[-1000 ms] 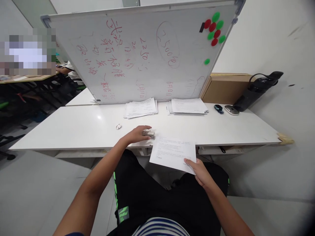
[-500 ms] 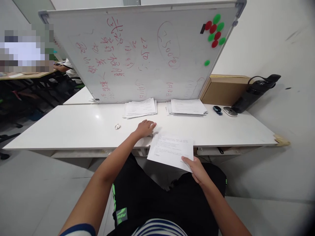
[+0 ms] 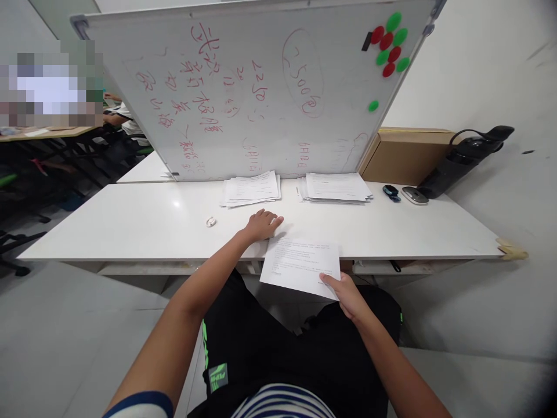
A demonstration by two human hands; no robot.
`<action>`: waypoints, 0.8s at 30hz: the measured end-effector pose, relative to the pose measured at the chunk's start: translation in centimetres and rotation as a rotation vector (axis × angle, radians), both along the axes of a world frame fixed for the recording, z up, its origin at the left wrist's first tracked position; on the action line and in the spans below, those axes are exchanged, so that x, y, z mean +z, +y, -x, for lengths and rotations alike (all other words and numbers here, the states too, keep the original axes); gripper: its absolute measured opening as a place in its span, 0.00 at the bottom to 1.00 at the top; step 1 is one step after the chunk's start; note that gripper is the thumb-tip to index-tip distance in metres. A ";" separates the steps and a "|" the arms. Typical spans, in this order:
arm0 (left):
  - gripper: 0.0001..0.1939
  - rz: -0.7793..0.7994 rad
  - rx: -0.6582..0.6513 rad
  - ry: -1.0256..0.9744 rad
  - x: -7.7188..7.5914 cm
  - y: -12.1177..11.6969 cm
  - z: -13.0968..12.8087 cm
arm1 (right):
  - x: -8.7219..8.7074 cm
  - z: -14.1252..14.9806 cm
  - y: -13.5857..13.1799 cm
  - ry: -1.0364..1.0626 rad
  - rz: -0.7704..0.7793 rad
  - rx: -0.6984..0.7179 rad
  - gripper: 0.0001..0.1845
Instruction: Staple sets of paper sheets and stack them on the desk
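Note:
My right hand (image 3: 349, 295) pinches the near right corner of a printed sheet of paper (image 3: 300, 266), thumb on top and fingers underneath. The sheet slants over the desk's front edge, its near part hanging above my lap. My left hand (image 3: 263, 224) lies low over the desktop at the sheet's far left corner, palm down and fingers stretched out. Whether its thumb touches the paper I cannot tell. Beyond it are a left paper stack (image 3: 252, 188) and a right paper stack (image 3: 335, 188), both of printed sheets.
A whiteboard (image 3: 270, 87) with red writing and round magnets stands behind the stacks. On the white desk (image 3: 130, 226) lies a small white ring-like item (image 3: 211, 222). At right are a dark watch (image 3: 391, 193), a mouse (image 3: 415, 195), a cardboard box (image 3: 404, 159) and a black bottle (image 3: 465, 159).
The view has turned slightly, so the desk and board sit a little further right. Both hands keep nearly the same pose, and the sheet has shifted only slightly.

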State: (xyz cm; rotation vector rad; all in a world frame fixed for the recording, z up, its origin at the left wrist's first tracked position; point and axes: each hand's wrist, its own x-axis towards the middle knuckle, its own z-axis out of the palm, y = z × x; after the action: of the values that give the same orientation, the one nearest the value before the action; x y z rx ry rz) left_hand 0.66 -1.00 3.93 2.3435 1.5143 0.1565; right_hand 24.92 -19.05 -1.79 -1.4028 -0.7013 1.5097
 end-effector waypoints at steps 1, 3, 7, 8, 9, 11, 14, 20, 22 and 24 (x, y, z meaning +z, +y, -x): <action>0.31 0.000 -0.001 -0.002 -0.1 0.0 0.0 | 0.0 -0.1 0.1 -0.008 0.003 0.000 0.23; 0.31 0.000 -0.001 -0.010 -0.2 0.1 0.1 | -0.1 -0.2 0.1 -0.017 0.002 0.004 0.24; 0.31 0.006 0.007 -0.032 -0.4 0.2 0.2 | -0.3 -0.3 0.2 -0.006 -0.022 0.017 0.24; 0.32 0.008 0.008 -0.036 -0.5 0.2 0.2 | -0.3 -0.3 0.2 -0.009 -0.024 0.019 0.24; 0.32 0.008 0.008 -0.038 -0.5 0.2 0.2 | -0.2 -0.3 0.2 -0.015 -0.023 0.020 0.24; 0.32 0.005 0.003 -0.038 -0.6 0.2 0.2 | -0.1 -0.3 0.2 -0.028 -0.015 0.018 0.24; 0.32 -0.009 -0.007 -0.029 -0.7 0.3 0.2 | 0.2 -0.2 0.2 -0.025 -0.001 0.019 0.23; 0.32 -0.026 -0.032 0.000 -0.5 0.2 0.2 | 0.4 0.0 0.3 -0.039 0.006 0.018 0.22; 0.32 -0.018 -0.034 0.013 -0.3 0.1 0.1 | 0.6 0.1 0.3 -0.053 0.013 0.011 0.22; 0.32 -0.007 -0.028 0.029 -0.2 0.1 0.1 | 0.7 0.1 0.4 -0.059 0.023 0.010 0.21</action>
State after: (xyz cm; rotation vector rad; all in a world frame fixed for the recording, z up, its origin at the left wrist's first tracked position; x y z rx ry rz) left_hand 0.61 -0.94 3.76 2.3809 1.4954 0.1216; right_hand 24.79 -18.69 -1.13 -1.4682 -0.7306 1.4934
